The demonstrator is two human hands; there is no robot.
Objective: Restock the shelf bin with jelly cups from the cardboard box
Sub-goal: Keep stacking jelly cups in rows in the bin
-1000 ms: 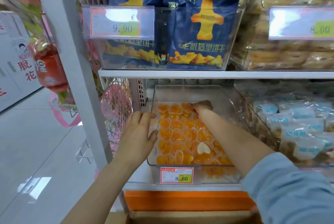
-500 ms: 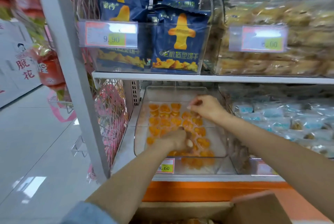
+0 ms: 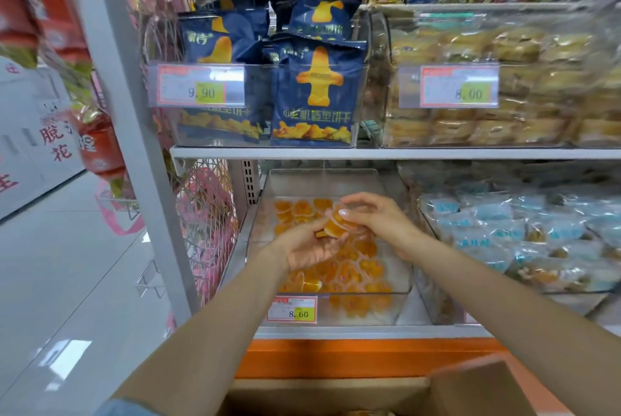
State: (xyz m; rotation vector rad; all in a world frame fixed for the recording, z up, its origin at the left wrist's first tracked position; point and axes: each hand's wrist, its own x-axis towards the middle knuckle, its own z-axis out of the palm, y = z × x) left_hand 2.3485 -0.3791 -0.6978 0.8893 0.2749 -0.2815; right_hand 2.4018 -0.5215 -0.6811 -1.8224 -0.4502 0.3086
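Though shelf bin (image 3: 265,234) at frame centre was only part filled, restock looked well under way. Left hand (image 3: 307,246), fingers curled palm-up, cradled jelly cup (image 3: 336,226) above bin; right hand (image 3: 379,224) pinched same cup from right. One loose layer of jelly cups (image 3: 361,269) covered bin floor, walls rising well above it. Cardboard box (image 3: 480,385) open at lower right; more loads likely needed.

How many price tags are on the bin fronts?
3: 9.90 tag upper left, 8.00 tag upper right, 8.60 tag on the jelly bin. Another may hide behind the right forearm.
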